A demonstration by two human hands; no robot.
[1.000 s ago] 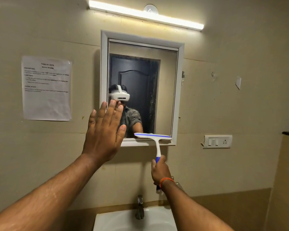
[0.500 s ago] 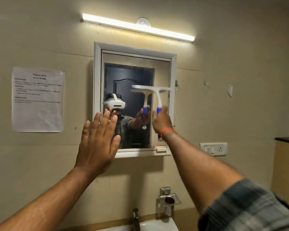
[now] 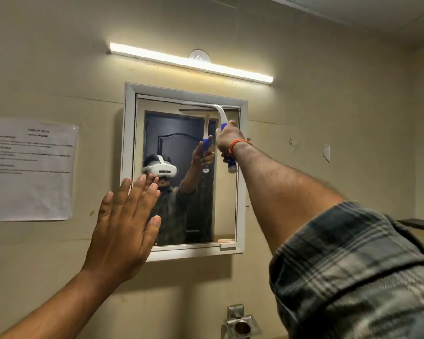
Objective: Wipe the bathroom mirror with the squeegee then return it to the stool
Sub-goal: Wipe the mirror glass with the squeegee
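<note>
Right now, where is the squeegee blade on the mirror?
In the head view the squeegee blade lies along the mirror's top edge, toward its right side, just under the frame, its handle gripped by the right hand.

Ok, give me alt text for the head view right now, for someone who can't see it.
A person's right hand grips a squeegee, its blade against the top edge of a wall mirror. The left hand is raised open by the mirror's lower left corner. A light glows above; a paper notice hangs on the left.
</note>
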